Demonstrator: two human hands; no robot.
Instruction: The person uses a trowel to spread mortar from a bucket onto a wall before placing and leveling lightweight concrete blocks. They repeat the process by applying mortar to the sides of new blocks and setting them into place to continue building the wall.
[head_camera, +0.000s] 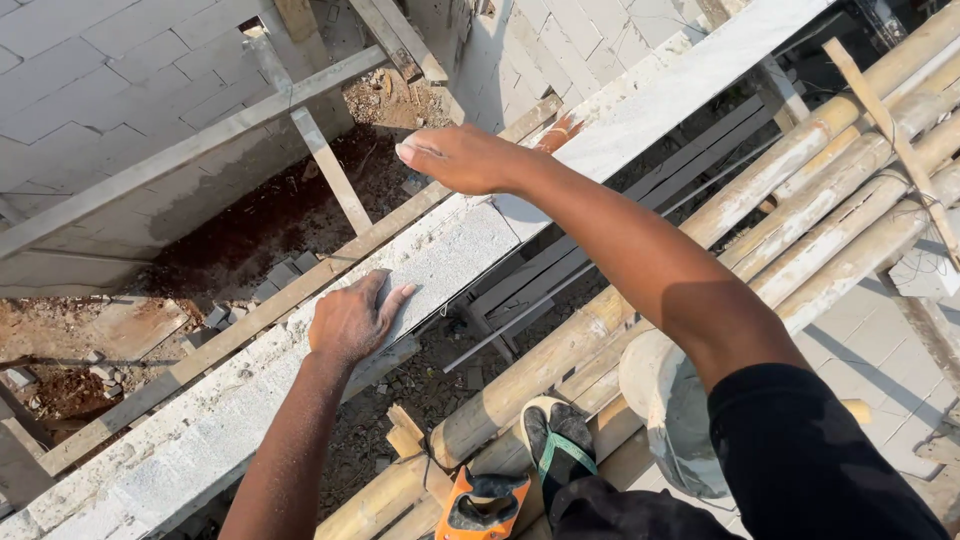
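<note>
**Both hands working a grey block on the wall top**

The grey block (440, 265) is lying flat on the wall top (200, 440), its long axis running along the wall, lower left to upper right. Left hand (352, 322) is pressing flat on its near end, fingers spread, gripping nothing. Right hand (455, 158) is hovering past the far end, fingers extended and together, palm down, holding nothing (contact with the block unclear). Left hand is nearer. Bamboo scaffold poles (820, 190) are running alongside to the right, a white bucket (665, 400) sitting on them.
</note>
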